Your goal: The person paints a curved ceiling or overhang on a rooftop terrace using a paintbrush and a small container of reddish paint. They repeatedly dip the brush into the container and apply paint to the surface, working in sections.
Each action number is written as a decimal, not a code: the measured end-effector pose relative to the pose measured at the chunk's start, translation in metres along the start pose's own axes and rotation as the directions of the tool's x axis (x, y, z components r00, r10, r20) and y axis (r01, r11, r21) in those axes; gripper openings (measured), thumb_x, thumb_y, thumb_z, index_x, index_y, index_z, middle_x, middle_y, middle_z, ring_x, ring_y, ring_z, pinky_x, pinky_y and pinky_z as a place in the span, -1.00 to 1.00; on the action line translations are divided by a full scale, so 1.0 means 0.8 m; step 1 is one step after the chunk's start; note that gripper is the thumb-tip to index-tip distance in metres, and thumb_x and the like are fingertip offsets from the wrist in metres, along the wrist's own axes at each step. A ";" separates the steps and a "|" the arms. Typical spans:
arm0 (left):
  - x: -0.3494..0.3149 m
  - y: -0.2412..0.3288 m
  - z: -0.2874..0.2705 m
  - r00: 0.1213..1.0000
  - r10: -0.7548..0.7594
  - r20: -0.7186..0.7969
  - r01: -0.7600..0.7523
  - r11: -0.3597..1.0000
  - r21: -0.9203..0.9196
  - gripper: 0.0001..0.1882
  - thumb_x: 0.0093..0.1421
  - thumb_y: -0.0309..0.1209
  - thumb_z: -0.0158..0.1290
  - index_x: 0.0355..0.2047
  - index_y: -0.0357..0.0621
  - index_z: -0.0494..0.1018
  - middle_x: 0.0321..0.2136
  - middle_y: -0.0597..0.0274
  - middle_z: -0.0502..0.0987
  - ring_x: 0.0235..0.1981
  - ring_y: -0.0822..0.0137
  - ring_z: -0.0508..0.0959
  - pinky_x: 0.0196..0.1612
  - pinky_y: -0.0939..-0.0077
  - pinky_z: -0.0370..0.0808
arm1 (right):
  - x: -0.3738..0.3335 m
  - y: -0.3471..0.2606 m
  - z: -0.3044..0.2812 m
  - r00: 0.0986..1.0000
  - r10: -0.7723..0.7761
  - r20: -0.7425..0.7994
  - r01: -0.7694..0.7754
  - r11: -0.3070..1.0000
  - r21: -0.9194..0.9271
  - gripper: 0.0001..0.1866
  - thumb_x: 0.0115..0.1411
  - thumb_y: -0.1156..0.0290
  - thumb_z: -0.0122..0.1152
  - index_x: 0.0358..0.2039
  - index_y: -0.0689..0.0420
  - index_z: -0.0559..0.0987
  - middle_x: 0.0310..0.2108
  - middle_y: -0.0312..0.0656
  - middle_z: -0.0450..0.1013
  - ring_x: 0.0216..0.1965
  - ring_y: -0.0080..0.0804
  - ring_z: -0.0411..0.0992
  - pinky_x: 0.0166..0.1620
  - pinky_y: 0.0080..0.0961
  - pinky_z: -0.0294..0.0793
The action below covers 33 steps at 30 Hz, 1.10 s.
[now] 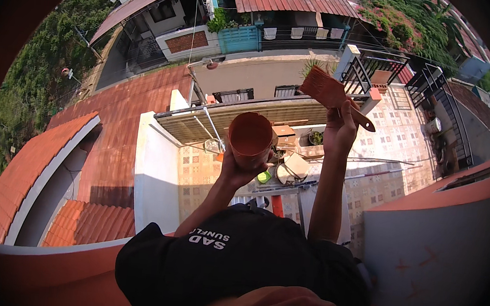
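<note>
My left hand (237, 171) is wrapped round a reddish-brown cup (251, 134), its open mouth facing up. The inside looks the same colour; whether it is paint cannot be made out. Up and to the right, my right hand (341, 129) grips a wide paintbrush (328, 91) by its handle. Reddish brown coats the bristles, which point up and left, apart from the cup. The handle's end, with a hole in it, sticks out to the right of my fingers.
Far below lies a tiled yard (383, 120) with cardboard boxes (283, 135) and a round pale object (293, 169). A white wall (159, 171) and orange tiled roof (34, 172) are at the left. A grey wall with an orange ledge (425, 255) stands close at the right.
</note>
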State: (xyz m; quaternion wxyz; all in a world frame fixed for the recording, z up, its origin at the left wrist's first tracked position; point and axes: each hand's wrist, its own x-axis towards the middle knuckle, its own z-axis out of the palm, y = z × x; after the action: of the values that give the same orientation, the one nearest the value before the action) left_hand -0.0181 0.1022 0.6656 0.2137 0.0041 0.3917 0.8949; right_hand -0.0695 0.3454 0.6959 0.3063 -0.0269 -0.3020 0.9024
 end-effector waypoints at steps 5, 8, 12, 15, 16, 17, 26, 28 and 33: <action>-0.009 0.002 -0.004 0.991 -0.095 0.097 0.117 0.962 -0.249 -0.40 -0.03 -0.73 0.19 0.05 -0.28 0.28 -0.08 0.11 0.50 -0.19 0.25 0.59 -0.18 0.40 0.60 | -0.026 0.036 -0.102 0.960 0.213 -0.179 -0.209 0.977 0.041 -0.75 0.32 0.42 0.10 -0.01 0.17 0.43 -0.13 -0.18 0.44 -0.12 -0.43 0.44 -0.12 -0.52 0.48; -0.012 -0.012 -0.016 0.993 -0.073 0.098 0.086 0.987 -0.135 -0.40 0.01 -0.52 0.15 0.10 -0.21 0.26 -0.03 0.09 0.47 -0.10 0.23 0.56 -0.14 0.37 0.58 | -0.039 0.046 -0.156 0.921 0.220 -0.322 -0.243 0.970 -0.033 -0.85 0.31 0.37 0.12 -0.12 0.06 0.50 -0.23 -0.28 0.50 -0.25 -0.49 0.46 -0.24 -0.58 0.51; -0.013 -0.025 -0.034 0.979 0.044 0.199 -0.104 0.947 0.304 -0.24 0.25 0.29 -0.26 0.27 0.08 0.18 0.17 0.00 0.32 0.11 -0.04 0.41 -0.10 0.04 0.50 | -0.066 0.050 -0.217 0.797 0.268 -0.541 -0.326 0.945 -0.011 -0.70 0.32 0.36 0.05 0.04 0.13 0.43 -0.15 -0.29 0.42 -0.20 -0.51 0.37 -0.16 -0.52 0.37; -0.014 -0.030 -0.039 0.975 0.032 0.221 -0.086 0.968 0.237 -0.25 0.26 0.29 -0.27 0.29 0.13 0.15 0.19 0.02 0.30 0.12 -0.04 0.40 -0.07 0.01 0.48 | -0.090 0.056 -0.248 0.838 0.222 -0.499 -0.288 0.956 -0.059 -0.75 0.26 0.46 0.14 -0.05 0.09 0.45 -0.16 -0.27 0.41 -0.20 -0.48 0.38 -0.18 -0.54 0.44; -0.011 -0.033 -0.038 0.973 -0.038 0.227 0.042 0.999 -0.013 -0.26 0.26 0.29 -0.28 0.30 0.15 0.14 0.20 0.03 0.29 0.13 -0.04 0.39 -0.06 -0.01 0.47 | -0.095 0.059 -0.254 0.810 0.217 -0.544 -0.305 0.949 -0.076 -0.76 0.25 0.46 0.15 -0.06 0.06 0.45 -0.16 -0.27 0.41 -0.20 -0.48 0.39 -0.20 -0.54 0.47; -0.011 -0.034 -0.038 0.971 -0.049 0.236 0.069 0.994 -0.079 -0.26 0.27 0.29 -0.28 0.31 0.17 0.13 0.21 0.05 0.28 0.14 -0.05 0.38 -0.05 -0.02 0.46 | -0.103 0.061 -0.259 0.793 0.246 -0.557 -0.325 0.945 -0.046 -0.75 0.25 0.46 0.16 -0.06 0.05 0.45 -0.16 -0.26 0.41 -0.22 -0.48 0.41 -0.24 -0.56 0.48; 0.022 -0.064 -0.048 0.973 -0.080 0.218 0.105 0.989 -0.105 -0.28 0.24 0.28 -0.25 0.24 0.14 0.21 0.16 0.09 0.33 0.12 0.02 0.40 -0.14 0.06 0.48 | -0.117 0.061 -0.251 0.833 0.274 -0.481 -0.338 0.940 -0.049 -0.84 0.28 0.38 0.15 -0.13 -0.08 0.46 -0.25 -0.34 0.45 -0.23 -0.47 0.43 -0.24 -0.51 0.48; 0.033 -0.070 -0.054 0.980 -0.121 0.155 0.143 0.981 -0.134 -0.28 0.24 0.29 -0.21 0.23 0.13 0.23 0.15 0.09 0.34 0.10 0.03 0.41 -0.14 0.05 0.50 | -0.113 0.055 -0.247 0.831 0.280 -0.481 -0.340 0.940 -0.040 -0.85 0.28 0.39 0.15 -0.14 -0.08 0.45 -0.25 -0.33 0.46 -0.24 -0.46 0.44 -0.23 -0.50 0.50; 0.060 -0.073 -0.064 0.930 -0.263 0.256 0.363 0.769 -0.527 -0.27 0.21 0.31 -0.15 0.21 0.13 0.24 0.13 0.10 0.35 0.07 0.04 0.44 -0.10 -0.02 0.52 | -0.105 0.042 -0.242 0.807 0.322 -0.495 -0.362 0.932 0.014 -0.85 0.27 0.41 0.17 -0.17 -0.07 0.44 -0.25 -0.32 0.46 -0.25 -0.45 0.46 -0.19 -0.45 0.55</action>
State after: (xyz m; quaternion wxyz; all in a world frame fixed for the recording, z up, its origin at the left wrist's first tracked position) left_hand -0.0484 0.1197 0.5812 0.3836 -0.0501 0.0847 0.9182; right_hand 0.0260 0.3787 0.5076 0.2036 -0.3206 -0.2409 0.8932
